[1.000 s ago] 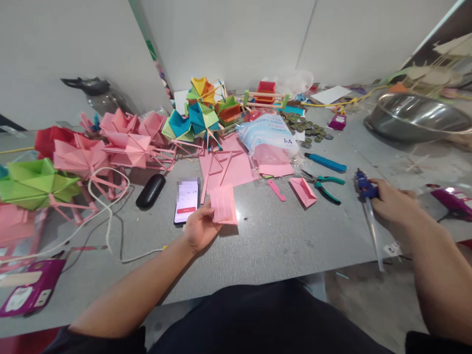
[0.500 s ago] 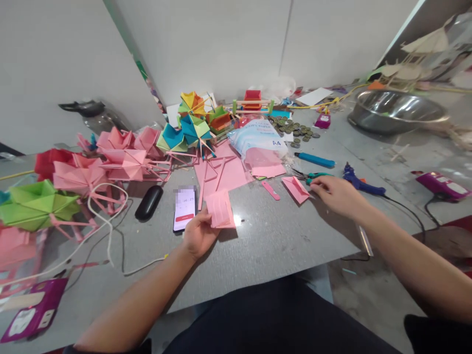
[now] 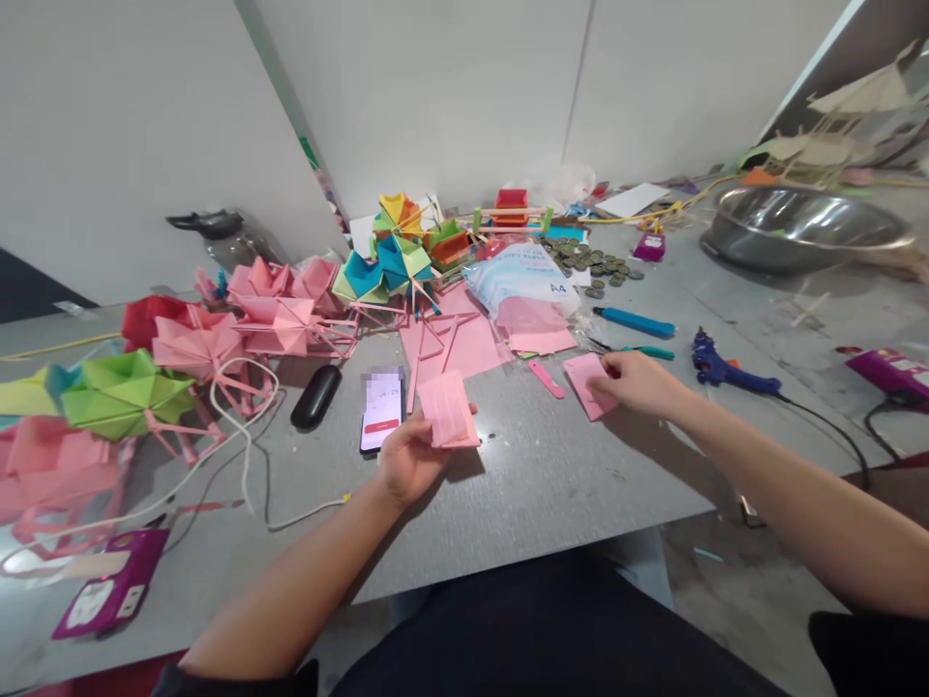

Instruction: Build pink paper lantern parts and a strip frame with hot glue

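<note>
A small folded pink paper piece (image 3: 448, 411) is in my left hand (image 3: 413, 457), gripped at its lower left edge and raised over the table. My right hand (image 3: 633, 384) pinches a second pink paper piece (image 3: 586, 384) by its right edge, at or just above the tabletop. Between the two lies a pink utility knife (image 3: 546, 379). Just beyond my right hand are green-handled pliers (image 3: 648, 352), their tips partly hidden. A large pink sheet (image 3: 475, 360) with thin pink strips on it spreads behind my left hand.
A phone (image 3: 381, 411) and a black case (image 3: 316, 397) lie left of my left hand. Folded paper models (image 3: 199, 341) crowd the far left. At right are a blue glue gun (image 3: 733, 368), a blue cutter (image 3: 635, 321) and a steel bowl (image 3: 805, 232). A white cable (image 3: 247, 436) crosses the left side.
My right hand has closed on the second pink piece, which now shows a flatter face; before, the hand was at its right side by the pliers. My left hand still holds its piece.
</note>
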`<action>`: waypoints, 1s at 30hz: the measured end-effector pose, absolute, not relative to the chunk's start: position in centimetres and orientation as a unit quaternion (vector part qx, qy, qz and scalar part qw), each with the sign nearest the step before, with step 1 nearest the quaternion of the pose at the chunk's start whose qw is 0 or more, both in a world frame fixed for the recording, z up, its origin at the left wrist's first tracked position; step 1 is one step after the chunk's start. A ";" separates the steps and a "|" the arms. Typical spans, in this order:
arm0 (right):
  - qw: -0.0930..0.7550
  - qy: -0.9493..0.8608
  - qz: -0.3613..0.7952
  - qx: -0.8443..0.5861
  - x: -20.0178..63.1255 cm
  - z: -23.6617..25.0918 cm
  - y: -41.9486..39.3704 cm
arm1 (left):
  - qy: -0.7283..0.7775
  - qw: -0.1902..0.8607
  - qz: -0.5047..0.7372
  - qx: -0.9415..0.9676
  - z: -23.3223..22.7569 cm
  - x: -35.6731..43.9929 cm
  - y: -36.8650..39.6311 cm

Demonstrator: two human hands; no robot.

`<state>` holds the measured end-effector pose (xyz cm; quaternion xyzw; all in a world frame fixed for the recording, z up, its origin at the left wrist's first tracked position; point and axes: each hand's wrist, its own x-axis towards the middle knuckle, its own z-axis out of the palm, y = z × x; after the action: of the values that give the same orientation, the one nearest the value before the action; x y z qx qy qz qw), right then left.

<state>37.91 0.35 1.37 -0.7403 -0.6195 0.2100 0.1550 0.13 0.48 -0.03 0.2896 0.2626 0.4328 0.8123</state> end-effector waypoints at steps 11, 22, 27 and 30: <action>0.374 -0.662 0.292 -0.580 23.1 3.2 1.3 | 0.264 0.803 0.456 0.277 0.2 -0.3 0.3; 0.493 -0.485 0.598 -0.407 21.4 -0.8 -0.7 | 0.275 0.791 0.461 0.295 -0.3 -0.4 0.4; 0.467 -0.487 0.649 -0.351 21.5 -0.2 -1.2 | 0.280 0.796 0.451 0.290 -0.1 -0.6 0.2; 0.448 -0.476 0.669 -0.354 21.7 -0.1 -1.1 | 0.283 0.805 0.435 0.287 0.3 -0.5 0.1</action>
<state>21.74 -1.14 -0.13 -0.3544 -0.4761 0.6686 0.4479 -0.46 0.13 0.27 0.2874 0.2833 0.4353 0.8048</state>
